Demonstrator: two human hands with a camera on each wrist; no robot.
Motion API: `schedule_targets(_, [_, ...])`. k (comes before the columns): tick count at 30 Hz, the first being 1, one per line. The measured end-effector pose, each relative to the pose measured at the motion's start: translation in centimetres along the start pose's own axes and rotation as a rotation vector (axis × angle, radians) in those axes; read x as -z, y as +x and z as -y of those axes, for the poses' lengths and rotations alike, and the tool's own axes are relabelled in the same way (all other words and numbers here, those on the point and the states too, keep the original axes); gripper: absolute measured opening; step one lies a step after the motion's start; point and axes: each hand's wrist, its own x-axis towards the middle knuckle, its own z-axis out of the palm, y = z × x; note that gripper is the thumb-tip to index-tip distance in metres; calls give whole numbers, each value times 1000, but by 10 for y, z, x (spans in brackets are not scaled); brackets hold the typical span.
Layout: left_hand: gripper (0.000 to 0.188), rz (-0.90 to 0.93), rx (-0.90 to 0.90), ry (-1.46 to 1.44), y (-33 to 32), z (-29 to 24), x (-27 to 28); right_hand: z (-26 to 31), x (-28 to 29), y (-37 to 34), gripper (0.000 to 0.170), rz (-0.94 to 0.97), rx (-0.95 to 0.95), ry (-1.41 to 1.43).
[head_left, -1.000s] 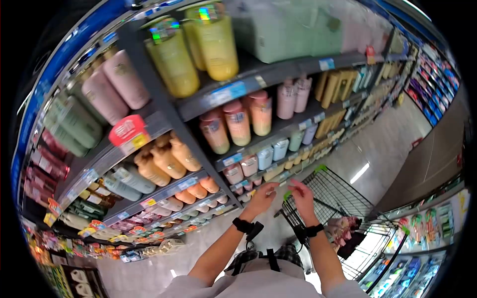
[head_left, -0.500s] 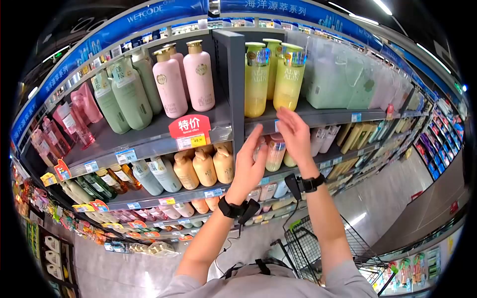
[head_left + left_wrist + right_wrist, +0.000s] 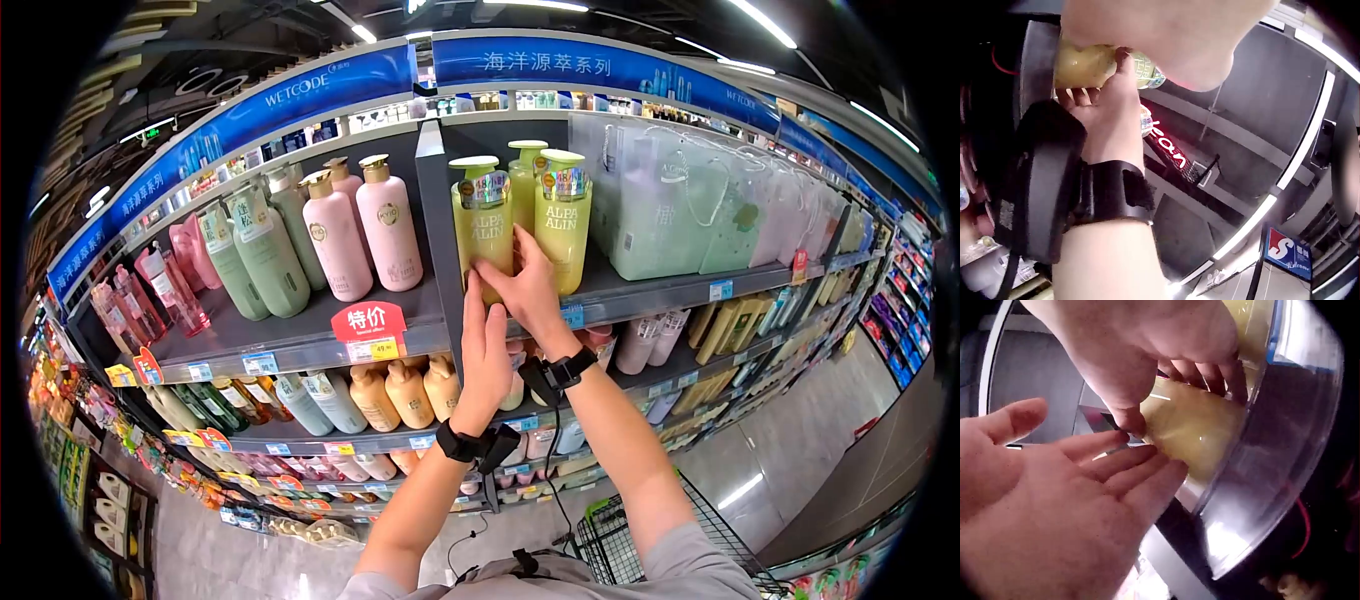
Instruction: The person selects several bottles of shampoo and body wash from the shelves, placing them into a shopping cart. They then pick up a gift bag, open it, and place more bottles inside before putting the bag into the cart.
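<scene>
A yellow pump bottle (image 3: 486, 235) with a shiny band at its neck stands upright near the front edge of the top shelf. My right hand (image 3: 530, 295) grips its lower part, thumb on the front and fingers round the right side. Just below, my left hand (image 3: 484, 365) is held up with straight fingers. In the right wrist view the left fingertips (image 3: 1175, 472) come right to the foot of the bottle (image 3: 1194, 425). A matching yellow bottle (image 3: 563, 240) stands just to the right, and another (image 3: 521, 185) is partly hidden behind.
An upright divider (image 3: 437, 235) rises left of the yellow bottles, with pink bottles (image 3: 390, 230) beyond it. Translucent green gift bags (image 3: 655, 215) stand to the right. A red price sign (image 3: 368, 322) juts from the shelf edge. Behind my right arm is a shopping cart (image 3: 612, 535).
Both hands have risen from low over the cart to the top shelf. The right hand has moved left and taken hold of the left yellow bottle. The head view has swung upright.
</scene>
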Motion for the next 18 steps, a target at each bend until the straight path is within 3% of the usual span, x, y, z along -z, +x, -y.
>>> schedule_targets(2, [61,-16,-248,229,2,14,5,4,0,-3,66,-14,15,24])
schedule_targets(6, [62,-5,-277,323,-12,16,3,15,2,-14,70,-51,2,90])
schedule_targets(8, [64,37,-254,60,-16,15,2,24,4,-23,76,-89,139,68])
schedule_targets(9, [66,27,-264,10,-18,12,4,25,3,-28,75,-178,160,91])
schedule_targets(12, [72,22,-300,0,-22,-1,13,40,12,-44,74,-202,236,46])
schedule_targets(15, [84,16,-336,-8,-31,-20,8,58,16,-71,72,-236,258,-70])
schedule_targets(17, [83,91,-256,-170,-42,-22,5,58,18,-95,73,-264,257,-193])
schedule_targets(18, [81,131,-205,-258,-48,-27,3,67,17,-108,75,-238,194,-86])
